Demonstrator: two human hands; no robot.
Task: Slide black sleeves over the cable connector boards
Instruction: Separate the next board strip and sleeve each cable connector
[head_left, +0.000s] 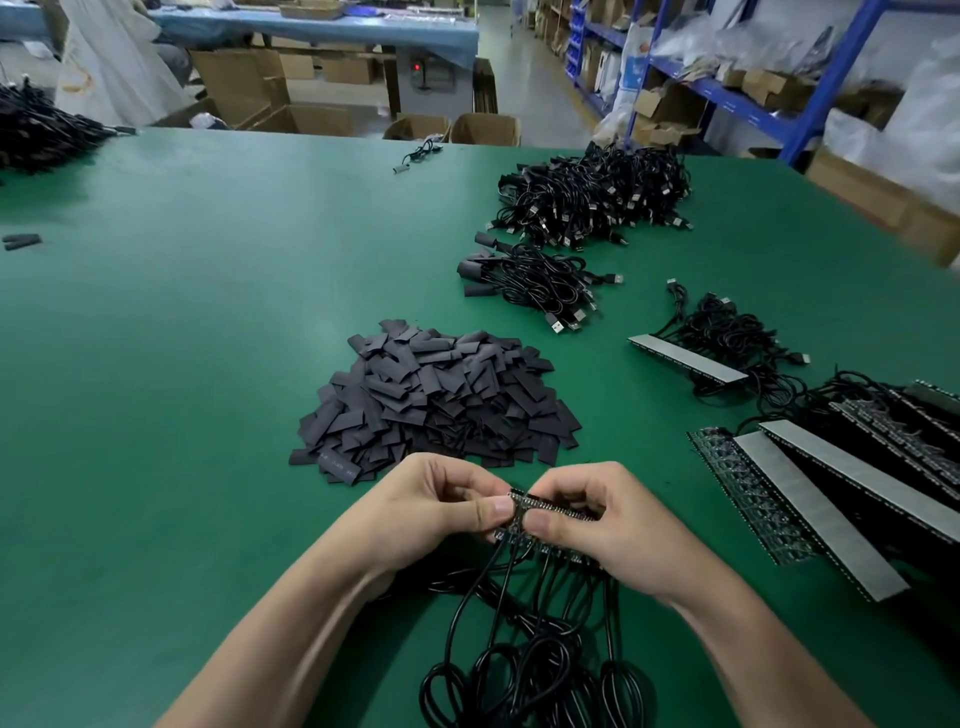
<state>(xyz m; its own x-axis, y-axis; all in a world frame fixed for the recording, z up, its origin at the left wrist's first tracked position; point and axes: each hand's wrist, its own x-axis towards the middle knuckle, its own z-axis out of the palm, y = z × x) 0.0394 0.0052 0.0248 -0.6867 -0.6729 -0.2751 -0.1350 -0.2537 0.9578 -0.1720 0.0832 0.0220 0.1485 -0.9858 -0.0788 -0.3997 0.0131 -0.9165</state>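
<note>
the left hand (441, 506) and right hand (602, 525) are close together, both pinching the strip of boards (551, 507). it looks thin, stiff and easy to snap, so hold its edges. floppy cables (524, 618) hang below. light, soft sleeves (436, 400) lie piled just behind. i can't tell if any sleeve is on it.

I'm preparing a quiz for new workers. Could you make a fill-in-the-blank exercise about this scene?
1. The left hand and right hand pinch a strip of boards with black ____ hanging below it.
2. The pile just beyond the hands consists of black ____.
3. The table top is ____.
Missing words: cables; sleeves; green.
</note>
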